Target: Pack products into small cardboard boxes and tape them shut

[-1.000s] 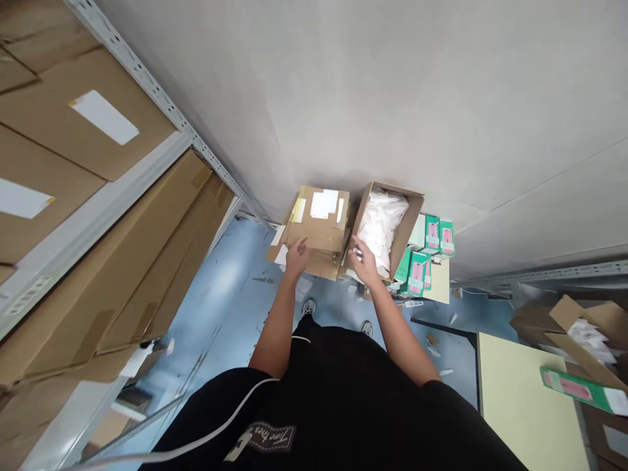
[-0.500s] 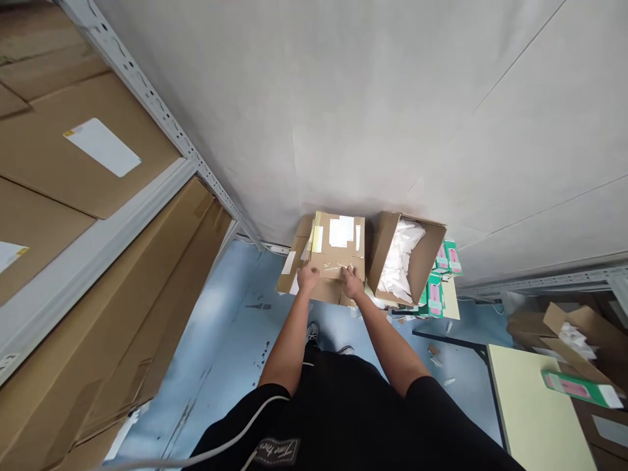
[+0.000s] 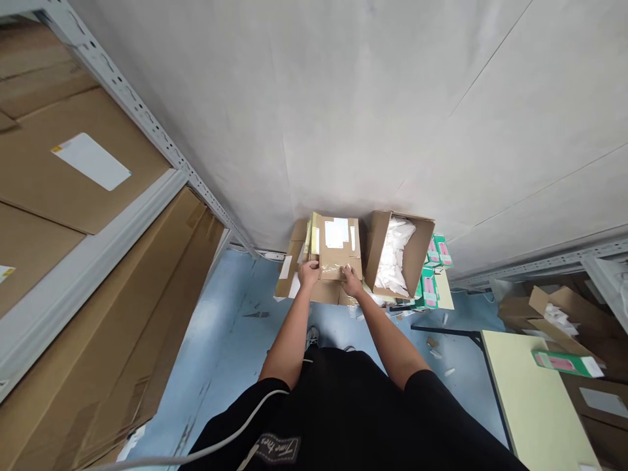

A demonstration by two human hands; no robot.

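A flattened cardboard box with white labels lies on a stack of flat cardboard against the wall. Its left edge carries a yellowish strip, and clear tape shines along the near part. My left hand has its fingers curled at the near left edge of the flattened box. At the near right, by the tape, my right hand grips the same box; its fingertips are small and partly hidden. To the right stands an open carton filled with crumpled white packing material.
Green and pink boxes sit beyond the carton. A pale table at the right bears another green and pink box. Large cartons fill the shelving on the left. Scraps lie on the blue floor.
The view has shifted slightly. My left hand has moved a little up along the flattened box's left edge, its fingers now closer to it. My right hand stays near the tape.
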